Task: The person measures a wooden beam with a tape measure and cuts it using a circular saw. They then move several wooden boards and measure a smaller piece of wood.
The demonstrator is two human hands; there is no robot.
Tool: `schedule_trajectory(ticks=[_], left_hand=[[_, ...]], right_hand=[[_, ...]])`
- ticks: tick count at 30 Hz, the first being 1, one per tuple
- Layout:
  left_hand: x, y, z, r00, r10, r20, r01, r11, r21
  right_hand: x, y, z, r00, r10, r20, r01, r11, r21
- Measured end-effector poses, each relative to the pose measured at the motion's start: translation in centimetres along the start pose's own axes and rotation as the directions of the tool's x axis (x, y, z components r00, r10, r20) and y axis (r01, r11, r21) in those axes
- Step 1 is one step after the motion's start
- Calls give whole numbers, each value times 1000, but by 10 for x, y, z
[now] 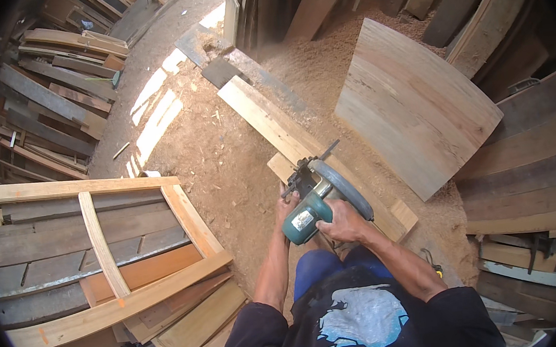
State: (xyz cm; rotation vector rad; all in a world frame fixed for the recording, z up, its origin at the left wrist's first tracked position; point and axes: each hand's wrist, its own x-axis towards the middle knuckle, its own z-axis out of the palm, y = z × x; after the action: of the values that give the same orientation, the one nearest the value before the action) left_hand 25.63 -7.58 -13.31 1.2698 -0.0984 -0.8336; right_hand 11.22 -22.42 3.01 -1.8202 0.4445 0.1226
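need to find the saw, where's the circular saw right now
In the head view the circular saw sits just right of centre, held by both hands on a long pale plank, left of the wide curved board.

1. Circular saw (324,199) sits on the long plank (288,136), near the plank's close end.
2. Right hand (343,223) is on the saw's rear handle; left hand (286,207) is just left of the saw body, touching it.
3. Plank lies on the sawdust floor (224,165), running away from the person toward upper left.
4. Wide curved panel (412,110) is right of the plank, beyond the saw.
5. Wooden frame (105,250) lies on stacked boards, left of the person.
6. Board pile (51,108) is far left, behind the frame.
7. More stacked boards (526,176) are at far right.
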Motion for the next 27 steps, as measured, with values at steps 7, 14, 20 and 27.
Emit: schedule_trajectory(ticks=[7, 14, 20, 27], left_hand=[[5, -6, -8, 998, 58, -24, -59, 998, -18], [4, -3, -8, 999, 26, -19, -26, 1000, 18], [7, 10, 0, 999, 34, -33, -32, 999, 44], [9, 11, -7, 999, 32, -40, -32, 999, -10]], right_hand=[[1, -5, 5, 999, -52, -15, 53, 997, 49], [4, -6, 4, 1000, 5, 20, -7, 998, 69], [10, -5, 2, 1000, -2, 3, 1, 998, 68], [13, -15, 3, 999, 21, 24, -23, 997, 74]])
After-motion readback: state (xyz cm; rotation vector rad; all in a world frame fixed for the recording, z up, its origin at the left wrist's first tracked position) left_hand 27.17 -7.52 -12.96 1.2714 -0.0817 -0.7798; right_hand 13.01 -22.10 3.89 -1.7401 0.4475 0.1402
